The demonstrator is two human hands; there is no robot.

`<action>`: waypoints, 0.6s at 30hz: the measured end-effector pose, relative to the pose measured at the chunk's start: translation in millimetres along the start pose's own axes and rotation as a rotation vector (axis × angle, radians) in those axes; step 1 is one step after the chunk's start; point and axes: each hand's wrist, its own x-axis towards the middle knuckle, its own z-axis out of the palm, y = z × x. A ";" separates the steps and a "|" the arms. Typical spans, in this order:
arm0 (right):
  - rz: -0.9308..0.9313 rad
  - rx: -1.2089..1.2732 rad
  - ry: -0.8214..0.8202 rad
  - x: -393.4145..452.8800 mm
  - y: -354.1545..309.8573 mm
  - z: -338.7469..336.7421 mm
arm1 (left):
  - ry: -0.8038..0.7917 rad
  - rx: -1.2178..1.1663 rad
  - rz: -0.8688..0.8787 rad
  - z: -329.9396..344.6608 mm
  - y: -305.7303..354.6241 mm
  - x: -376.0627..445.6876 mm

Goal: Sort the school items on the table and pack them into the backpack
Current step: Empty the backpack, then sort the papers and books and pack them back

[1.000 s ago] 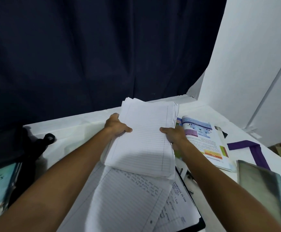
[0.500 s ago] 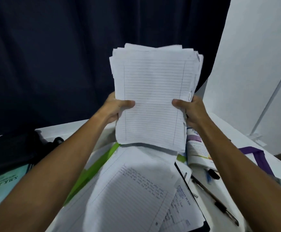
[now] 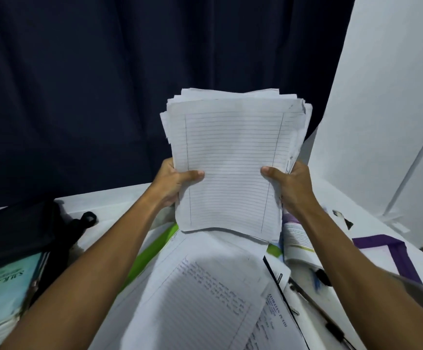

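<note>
A thick stack of lined loose paper [image 3: 233, 160] stands upright in front of me, its bottom edge just above the sheets on the table. My left hand [image 3: 174, 184] grips its left edge with the thumb on the front. My right hand [image 3: 290, 186] grips the right edge the same way. Below the stack lie written lined sheets [image 3: 200, 294] spread over a green folder [image 3: 152, 251]. The black backpack [image 3: 18, 233] sits at the left of the white table [image 3: 119, 198], with teal books [image 3: 1, 291] beside it.
An open colourful textbook [image 3: 297, 238] lies right of the papers, under my right forearm. A black pen [image 3: 316, 309] and a dark marker cap [image 3: 322, 276] lie on the table near it. Purple tape [image 3: 392, 248] marks the right side. A dark curtain hangs behind; white panels stand at the right.
The stack has been lifted from flat on the table to upright between both hands, then lowered slightly toward the table. Both grips are unchanged.
</note>
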 end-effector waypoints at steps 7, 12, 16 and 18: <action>-0.114 -0.137 0.146 -8.7 12.6 32.7 | 0.170 -0.036 0.003 -3.4 -6.6 -11.8; 0.000 -0.134 0.077 -24.9 41.6 28.6 | 0.208 -0.128 -0.045 -10.7 -28.8 -31.0; 0.224 0.135 -0.031 -22.3 45.2 16.1 | 0.156 -0.101 -0.105 -9.7 -32.0 -34.1; 0.256 0.061 -0.100 -17.5 41.0 10.2 | 0.122 -0.056 -0.125 -11.9 -32.2 -31.7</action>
